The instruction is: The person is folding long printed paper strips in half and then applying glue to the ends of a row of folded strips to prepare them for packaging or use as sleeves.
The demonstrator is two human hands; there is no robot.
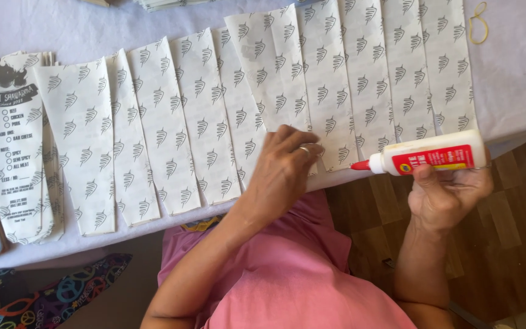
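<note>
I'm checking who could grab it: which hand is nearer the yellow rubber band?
Right. The right hand holds the glue bottle below the rubber band; the left hand rests on paper sheets, farther left.

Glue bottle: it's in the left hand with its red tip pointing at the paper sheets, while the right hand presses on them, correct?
Hands are swapped. The head view shows the glue bottle in the right hand, red tip toward the paper sheets; the left hand presses on them.

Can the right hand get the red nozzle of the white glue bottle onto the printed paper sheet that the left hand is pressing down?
Probably yes. The right hand holds the white glue bottle level, its red nozzle beside the printed paper sheet, and nothing lies between. The left hand rests just beside that edge.
</note>
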